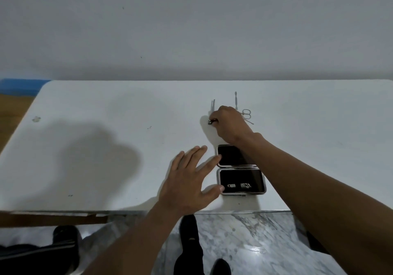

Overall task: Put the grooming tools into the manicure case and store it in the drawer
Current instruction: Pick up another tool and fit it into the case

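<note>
The manicure case (241, 169) lies open on the white table (106, 147), black inside with a silver rim; two small metal pieces (239, 185) sit in its near half. My left hand (191, 181) rests flat beside the case, fingertips touching its left edge. Beyond the case, my right hand (230, 123) is closed on a small dark nail clipper (211, 121) at the table surface. Tweezers (213, 105) lie just behind it. A thin cuticle tool (235, 100) and small scissors (246, 114) lie to the right, partly hidden by the hand.
A grey wall stands behind the table. The table's near edge runs just below the case, with marble floor (244, 242) and my dark shoes (189, 230) under it. A brown wooden edge (53, 219) shows at the lower left. No drawer is visible.
</note>
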Tool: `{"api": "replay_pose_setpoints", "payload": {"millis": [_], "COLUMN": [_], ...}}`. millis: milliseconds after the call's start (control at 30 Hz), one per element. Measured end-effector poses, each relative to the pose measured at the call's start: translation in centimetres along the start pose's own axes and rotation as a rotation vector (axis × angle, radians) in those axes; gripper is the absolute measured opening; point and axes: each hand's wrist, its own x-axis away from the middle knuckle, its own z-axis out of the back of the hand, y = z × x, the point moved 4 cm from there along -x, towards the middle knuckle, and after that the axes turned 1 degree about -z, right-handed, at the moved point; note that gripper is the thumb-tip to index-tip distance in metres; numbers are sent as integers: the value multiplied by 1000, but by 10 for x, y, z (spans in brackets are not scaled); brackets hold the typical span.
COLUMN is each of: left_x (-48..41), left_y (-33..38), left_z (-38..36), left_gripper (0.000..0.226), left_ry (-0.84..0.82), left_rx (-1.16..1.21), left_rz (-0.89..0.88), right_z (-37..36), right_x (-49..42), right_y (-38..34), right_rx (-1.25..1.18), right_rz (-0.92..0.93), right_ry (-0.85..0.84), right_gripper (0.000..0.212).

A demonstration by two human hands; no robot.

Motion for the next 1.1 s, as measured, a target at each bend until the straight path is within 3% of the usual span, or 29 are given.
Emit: {"api": "replay_pose_setpoints", "payload": {"millis": [200, 467, 633, 800, 933, 1100], "left_x": [0, 0, 1, 2, 2, 2], "left_y": [1, 1, 2, 3, 2, 2], "left_z": [1, -1, -1, 0, -2, -4], "left_gripper": [70, 70, 69, 68, 68, 68], "left_ry": [-4, -1, 1, 13, 13, 15], "left_rx": [-8, -40, -43, -38, -47, -61], "left_rz": [4, -8, -10, -21, -22, -24], "right_z": [-2, 26, 37, 34, 28, 27], "right_x": [9, 46, 83, 118, 138, 153], "right_y": [-1, 2, 9, 22, 31, 36], "right_rx": [75, -232, -363, -450, -378, -286], "right_rz": [-18, -135, -207, -284, -272, -213], "right_ry": [45, 158, 115, -6, -36, -37], "right_gripper": [21, 36, 18, 15, 24, 13]}}
